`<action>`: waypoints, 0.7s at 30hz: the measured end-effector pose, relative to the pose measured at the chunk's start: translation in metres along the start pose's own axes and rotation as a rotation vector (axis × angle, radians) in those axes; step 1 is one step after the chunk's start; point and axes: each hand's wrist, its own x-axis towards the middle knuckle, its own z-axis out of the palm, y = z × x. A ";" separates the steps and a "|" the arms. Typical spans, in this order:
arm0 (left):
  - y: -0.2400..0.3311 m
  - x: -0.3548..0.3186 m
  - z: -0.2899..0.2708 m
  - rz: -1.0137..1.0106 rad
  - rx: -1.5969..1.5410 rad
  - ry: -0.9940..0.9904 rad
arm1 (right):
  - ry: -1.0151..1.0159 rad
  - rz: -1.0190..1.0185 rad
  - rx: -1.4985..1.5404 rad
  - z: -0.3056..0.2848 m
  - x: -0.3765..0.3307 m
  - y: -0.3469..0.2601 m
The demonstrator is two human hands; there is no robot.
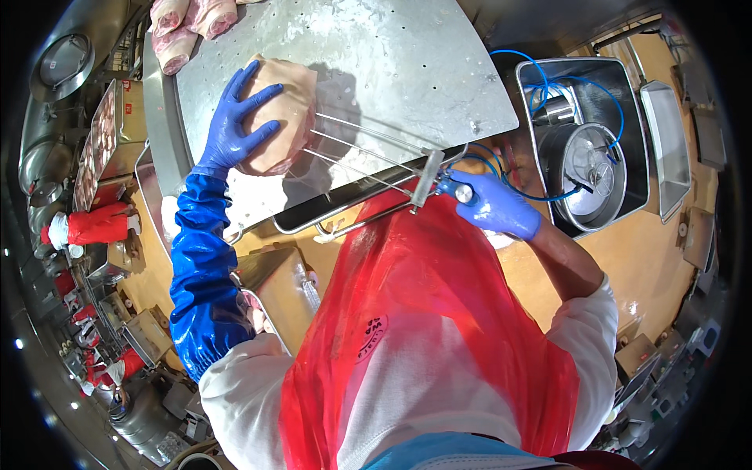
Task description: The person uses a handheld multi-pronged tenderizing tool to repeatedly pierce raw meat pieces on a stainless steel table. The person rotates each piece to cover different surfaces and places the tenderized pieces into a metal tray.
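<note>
A large pale, skin-on cut of meat lies near the front edge of the perforated metal table. My left hand, in a blue glove, rests on its left side with fingers spread over the skin. My right hand, also gloved, is wrapped round the blue handle of a multi-needle meat injector. Several long, thin needles run leftward from its metal crossbar to the meat's right side. Whether their tips are inside the meat is hard to see. A blue hose trails from near the handle.
More cuts of meat sit at the table's far left. To the right, a deep metal tub contains a round pot and coiled hose. A metal cart stands below the table. Farther left, another person wears red.
</note>
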 end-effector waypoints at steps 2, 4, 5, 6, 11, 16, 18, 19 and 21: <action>0.002 -0.001 0.001 -0.004 -0.008 -0.010 | -0.030 0.076 0.080 -0.003 0.016 -0.023; 0.005 -0.002 0.002 0.010 0.005 -0.004 | -0.072 -0.008 0.138 0.009 0.037 -0.007; 0.005 -0.001 0.001 0.029 0.029 -0.006 | -0.089 -0.051 0.167 0.014 0.048 0.000; 0.005 -0.002 0.001 0.041 0.055 -0.009 | -0.149 0.008 0.158 0.011 0.060 -0.015; 0.013 -0.008 0.000 0.061 0.028 0.067 | -0.137 -0.007 0.101 0.026 0.102 -0.038; 0.010 -0.006 -0.003 0.076 0.053 0.142 | -0.248 -0.072 0.400 0.044 0.112 0.015; 0.008 -0.017 -0.003 0.024 0.041 0.142 | -0.273 0.201 0.277 0.035 0.112 -0.018; 0.004 -0.019 0.002 -0.007 0.053 0.146 | -0.171 0.138 0.243 0.050 0.119 0.023; 0.006 -0.006 0.005 0.025 0.111 0.126 | -0.067 -0.087 0.125 0.052 0.114 0.030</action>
